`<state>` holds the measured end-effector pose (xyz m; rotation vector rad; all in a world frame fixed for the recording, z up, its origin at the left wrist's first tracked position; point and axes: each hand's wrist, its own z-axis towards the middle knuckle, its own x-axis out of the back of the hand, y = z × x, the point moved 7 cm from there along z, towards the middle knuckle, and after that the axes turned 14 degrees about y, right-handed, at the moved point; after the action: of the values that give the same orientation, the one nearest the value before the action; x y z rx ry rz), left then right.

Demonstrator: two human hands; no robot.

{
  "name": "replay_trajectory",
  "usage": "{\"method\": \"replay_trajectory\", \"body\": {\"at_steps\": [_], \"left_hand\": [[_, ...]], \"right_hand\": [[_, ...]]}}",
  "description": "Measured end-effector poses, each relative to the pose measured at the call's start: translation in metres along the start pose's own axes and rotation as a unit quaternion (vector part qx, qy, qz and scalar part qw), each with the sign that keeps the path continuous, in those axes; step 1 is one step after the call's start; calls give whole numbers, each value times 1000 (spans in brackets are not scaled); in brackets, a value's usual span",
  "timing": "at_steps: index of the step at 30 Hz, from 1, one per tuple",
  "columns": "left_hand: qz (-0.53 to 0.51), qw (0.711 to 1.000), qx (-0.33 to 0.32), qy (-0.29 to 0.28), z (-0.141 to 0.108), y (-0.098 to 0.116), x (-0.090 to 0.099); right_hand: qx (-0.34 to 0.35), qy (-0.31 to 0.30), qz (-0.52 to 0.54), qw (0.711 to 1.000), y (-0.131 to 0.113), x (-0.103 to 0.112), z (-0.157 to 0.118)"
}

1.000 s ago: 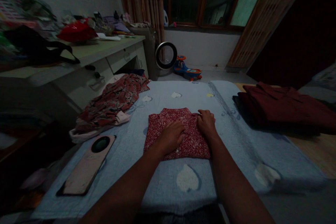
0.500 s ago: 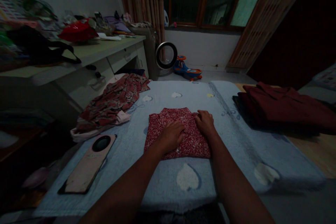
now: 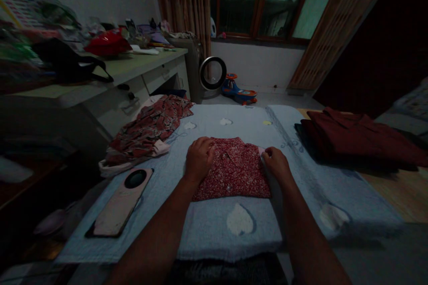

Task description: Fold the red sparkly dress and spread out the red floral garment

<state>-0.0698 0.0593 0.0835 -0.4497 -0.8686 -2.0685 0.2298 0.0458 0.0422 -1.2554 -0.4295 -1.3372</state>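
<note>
A folded red shirt (image 3: 237, 171) with a white speckled pattern, a collar and small buttons lies flat on the light blue cloth in front of me. My left hand (image 3: 199, 158) is closed over its upper left edge, fingers bent and pressed together. At the upper right edge, my right hand (image 3: 277, 163) pinches the shirt between thumb and fingers, with a small pale patch showing beside the fingertips. The underside of the shirt is hidden.
A phone (image 3: 117, 209) lies at left, below a crumpled patterned garment (image 3: 150, 127). Folded dark red clothes (image 3: 354, 138) are stacked at right. The blue cloth (image 3: 207, 240) has heart shapes. A cluttered desk (image 3: 133, 64) stands left; a ride-on toy (image 3: 239, 91) sits beyond.
My left hand has moved left from the middle of the shirt to its left edge. My right hand has shifted slightly right and down, now pinching the right edge.
</note>
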Motion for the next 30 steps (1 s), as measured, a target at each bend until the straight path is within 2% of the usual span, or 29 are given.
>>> {"method": "replay_trajectory", "body": {"at_steps": [2,5,8,13,17,21,25,30], "left_hand": [[67,996,58,-16,3,-27,7],[162,973,131,-101,-8,-67,13],[193,950,169,-177,-26,-87,16],[207,933,195,-221,-45,-82,16],[189,927,204,-253,-46,-74,7],[173,926,205,-265,-43,-67,-2],[139,939,204,-240,-41,-55,-6],[91,951,232,-183,-39,-43,-2]], "right_hand": [[-4,-32,-21,999,4,0,-14],[-11,-70,-48,996,4,-4,-30],[-2,-95,-75,993,-5,-8,-40],[13,-96,-101,990,-26,-8,-45],[-10,-78,-106,991,-31,-7,-46],[-37,-109,-80,990,-29,-13,-43],[-20,-129,-63,989,-32,-17,-39],[-1,-112,-54,992,-40,-17,-40]]}}
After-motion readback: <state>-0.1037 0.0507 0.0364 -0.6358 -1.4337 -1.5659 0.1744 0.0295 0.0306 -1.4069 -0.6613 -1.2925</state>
